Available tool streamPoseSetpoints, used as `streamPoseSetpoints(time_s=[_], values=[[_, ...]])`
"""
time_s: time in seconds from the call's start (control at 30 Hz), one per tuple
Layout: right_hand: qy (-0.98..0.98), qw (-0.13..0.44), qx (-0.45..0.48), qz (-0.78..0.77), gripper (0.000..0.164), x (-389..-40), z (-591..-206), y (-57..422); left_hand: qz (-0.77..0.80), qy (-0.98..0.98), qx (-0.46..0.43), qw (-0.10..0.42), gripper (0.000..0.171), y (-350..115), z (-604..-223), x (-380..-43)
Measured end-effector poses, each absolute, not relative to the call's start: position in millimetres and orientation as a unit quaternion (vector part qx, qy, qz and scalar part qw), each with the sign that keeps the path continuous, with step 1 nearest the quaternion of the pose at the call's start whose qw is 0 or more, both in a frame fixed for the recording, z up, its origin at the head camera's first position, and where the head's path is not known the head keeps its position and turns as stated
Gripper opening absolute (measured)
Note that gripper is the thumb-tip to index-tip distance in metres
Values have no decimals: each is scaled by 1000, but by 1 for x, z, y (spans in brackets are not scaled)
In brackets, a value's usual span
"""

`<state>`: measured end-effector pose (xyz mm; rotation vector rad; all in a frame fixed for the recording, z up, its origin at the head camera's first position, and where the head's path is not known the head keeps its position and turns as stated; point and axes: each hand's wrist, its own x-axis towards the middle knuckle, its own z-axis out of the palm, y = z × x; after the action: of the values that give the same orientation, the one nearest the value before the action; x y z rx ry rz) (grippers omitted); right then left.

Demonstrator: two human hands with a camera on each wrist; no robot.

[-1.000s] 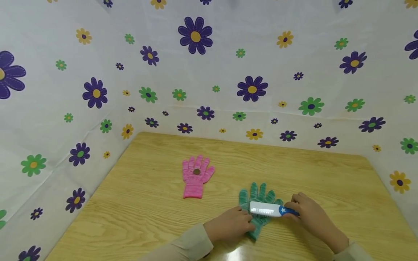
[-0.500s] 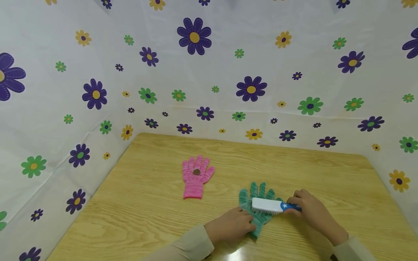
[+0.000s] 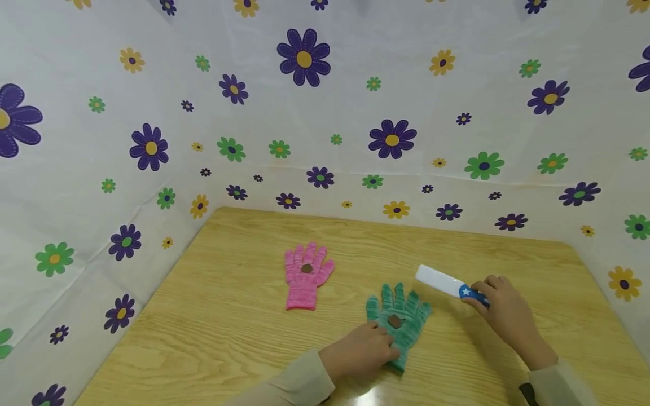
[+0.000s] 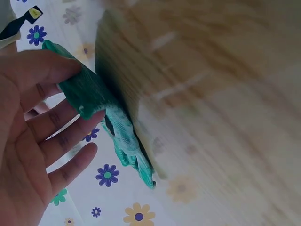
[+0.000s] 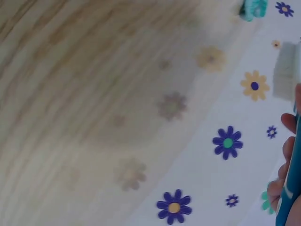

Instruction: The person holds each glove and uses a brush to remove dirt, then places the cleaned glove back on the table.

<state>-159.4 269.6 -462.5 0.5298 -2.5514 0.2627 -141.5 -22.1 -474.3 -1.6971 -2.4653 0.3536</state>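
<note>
A green knitted glove (image 3: pixel 406 331) lies palm-side on the wood-grain table, with a small brown patch (image 3: pixel 395 321) on its middle. My left hand (image 3: pixel 360 351) is at its cuff; in the left wrist view the thumb and fingers pinch the cuff (image 4: pixel 84 92). The right hand (image 3: pixel 510 316) grips the blue, star-marked handle of a white-headed brush (image 3: pixel 440 281). That brush is raised to the upper right of the green glove, apart from it, bristles hidden underneath. In the right wrist view the blue handle (image 5: pixel 292 165) shows at the right edge, inside curled fingers.
A pink knitted glove (image 3: pixel 302 293) lies farther back to the left, bearing a brown patch (image 3: pixel 307 268) too. White cloth (image 3: pixel 345 101) printed with flowers stands round the back and sides of the table (image 3: pixel 213 316).
The right hand has lifted the brush off the green glove and moved it up and right, baring the brown patch. The green glove has shifted slightly; the left hand stays at its cuff.
</note>
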Motion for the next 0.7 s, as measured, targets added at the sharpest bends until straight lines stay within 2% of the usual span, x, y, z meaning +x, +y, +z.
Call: streamPoseSetpoints(time_s=[0.1,0.23,0.4,0.5,0.53,0.7], values=[[-919,271,270,96,27,-156,-459,261,118,-817,-560,77,10,-24,-477,-143],[-896,255,355,82,24,-150,-460,243,112,-817,-561,75,12,-24,-477,-144],[-916,231,323,62,26,-146,-459,240,105,-815,-567,66,15,-23,-474,-142],[-928,237,281,63,25,-150,-456,247,113,-812,-567,78,15,-23,-474,-140],[-929,242,274,67,30,-151,-456,249,116,-811,-567,81,15,-23,-475,-140],[-919,232,308,89,30,-147,-456,247,111,-812,-569,63,15,-23,-477,-141]])
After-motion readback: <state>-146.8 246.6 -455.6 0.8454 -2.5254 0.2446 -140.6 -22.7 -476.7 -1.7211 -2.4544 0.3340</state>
